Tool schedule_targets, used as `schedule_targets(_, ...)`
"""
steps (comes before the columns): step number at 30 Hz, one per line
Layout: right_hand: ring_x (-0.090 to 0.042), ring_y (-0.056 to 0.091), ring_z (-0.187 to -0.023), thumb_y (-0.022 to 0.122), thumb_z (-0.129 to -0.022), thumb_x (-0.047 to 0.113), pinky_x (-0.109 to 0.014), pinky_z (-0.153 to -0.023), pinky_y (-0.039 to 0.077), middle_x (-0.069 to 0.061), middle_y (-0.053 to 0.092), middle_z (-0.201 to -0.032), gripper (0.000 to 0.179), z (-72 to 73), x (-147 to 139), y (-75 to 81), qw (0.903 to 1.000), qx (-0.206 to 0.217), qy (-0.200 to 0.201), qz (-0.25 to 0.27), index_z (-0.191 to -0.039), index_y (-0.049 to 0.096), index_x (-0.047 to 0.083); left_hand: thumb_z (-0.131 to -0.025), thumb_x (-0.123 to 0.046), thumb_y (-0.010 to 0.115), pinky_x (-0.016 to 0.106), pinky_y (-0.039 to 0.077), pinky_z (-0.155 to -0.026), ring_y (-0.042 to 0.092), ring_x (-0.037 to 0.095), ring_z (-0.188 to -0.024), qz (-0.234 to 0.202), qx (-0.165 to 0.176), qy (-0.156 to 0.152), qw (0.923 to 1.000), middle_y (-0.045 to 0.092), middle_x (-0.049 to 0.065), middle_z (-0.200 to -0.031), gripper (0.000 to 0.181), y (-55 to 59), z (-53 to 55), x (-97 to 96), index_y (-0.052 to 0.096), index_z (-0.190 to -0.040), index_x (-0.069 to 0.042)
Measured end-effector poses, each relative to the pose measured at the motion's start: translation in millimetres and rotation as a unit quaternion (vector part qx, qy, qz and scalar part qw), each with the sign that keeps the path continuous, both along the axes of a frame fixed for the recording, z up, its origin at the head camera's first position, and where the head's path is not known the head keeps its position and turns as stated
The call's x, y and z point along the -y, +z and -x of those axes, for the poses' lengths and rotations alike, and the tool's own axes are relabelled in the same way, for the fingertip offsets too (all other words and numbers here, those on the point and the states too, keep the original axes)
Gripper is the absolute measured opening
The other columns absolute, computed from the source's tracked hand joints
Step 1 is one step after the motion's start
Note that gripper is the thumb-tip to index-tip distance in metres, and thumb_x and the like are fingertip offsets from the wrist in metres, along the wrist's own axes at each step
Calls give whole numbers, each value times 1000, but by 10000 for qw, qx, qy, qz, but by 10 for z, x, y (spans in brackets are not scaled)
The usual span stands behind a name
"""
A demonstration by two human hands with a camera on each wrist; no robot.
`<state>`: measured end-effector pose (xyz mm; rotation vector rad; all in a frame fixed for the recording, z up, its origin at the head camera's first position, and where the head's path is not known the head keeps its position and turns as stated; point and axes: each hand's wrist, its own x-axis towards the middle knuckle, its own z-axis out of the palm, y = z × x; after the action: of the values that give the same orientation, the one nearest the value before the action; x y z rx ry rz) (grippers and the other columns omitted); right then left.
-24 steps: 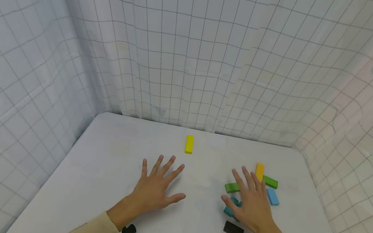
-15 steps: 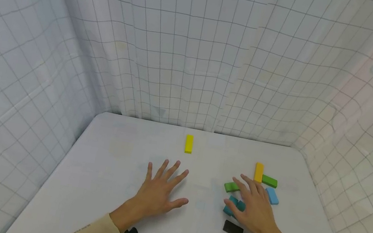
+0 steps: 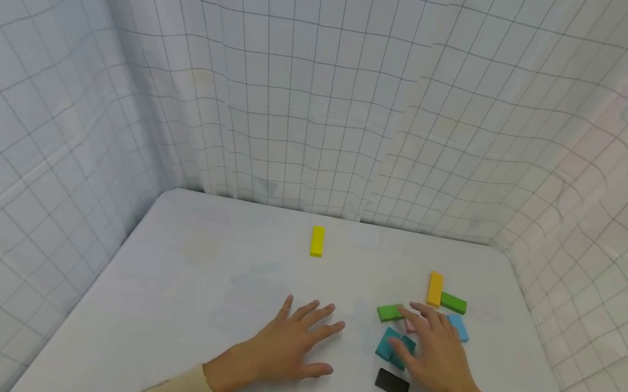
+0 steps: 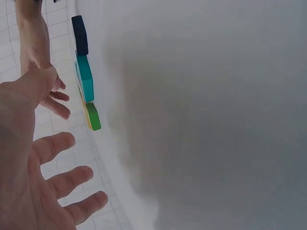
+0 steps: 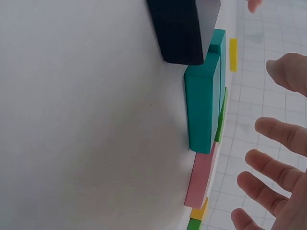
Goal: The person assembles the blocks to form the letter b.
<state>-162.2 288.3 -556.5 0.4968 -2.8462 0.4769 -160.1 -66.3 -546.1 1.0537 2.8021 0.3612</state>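
Note:
My right hand [image 3: 437, 354] hovers over a cluster of small rectangular blocks, its fingers spread and holding nothing. Under and beside it lie two teal blocks [image 3: 387, 343], a green block [image 3: 390, 313], and a pink block [image 5: 201, 177] mostly covered by the fingers in the head view. A black block [image 3: 392, 384] lies nearest to me, left of the right wrist. My left hand [image 3: 287, 349] is held above the white table left of the blocks, fingers spread, with nothing in it. The right wrist view shows the right fingers apart from the blocks.
Behind the right hand lie an orange block [image 3: 435, 289], a second green block [image 3: 453, 303] and a light blue block [image 3: 458, 327]. A yellow block [image 3: 317, 241] stands alone near the back edge of the table [image 3: 205, 240]. White grid-patterned curtains [image 3: 327, 121] enclose the back and sides.
My left hand has moved right and nearer to me. The right hand has drawn slightly back and right, its fingers a little more bent, uncovering more of the teal blocks.

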Motion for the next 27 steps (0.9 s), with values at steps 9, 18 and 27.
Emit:
schedule_targets(9,-48,61,-150,86,-106,42,-78,-118,53,-17,63,-167,60,62,-49,-35,9999,84,-9,145,-160,72,18,-115,-72,60,78,40,-135,40,27,-177,217,-126,-853,9960,38,-5,-192,79,-43,-48,-248,39,-183,-39)
schedule_targets(18,-49,65,-144,86,-107,36,-80,-114,53,-20,67,-162,54,93,-52,-27,9994,-25,102,320,-155,75,15,-116,-70,58,72,45,-134,42,24,-176,301,-129,-1409,9895,41,-9,-190,73,-14,-185,-451,44,-181,-38)
schedule_targets(27,-50,71,-134,87,-106,32,-79,-107,57,-23,68,-159,49,147,-70,-46,9985,-199,209,457,-151,77,14,-119,-66,55,63,49,-134,42,20,-176,400,-330,-1828,9818,41,-10,-189,69,-22,-230,-564,44,-181,-37)
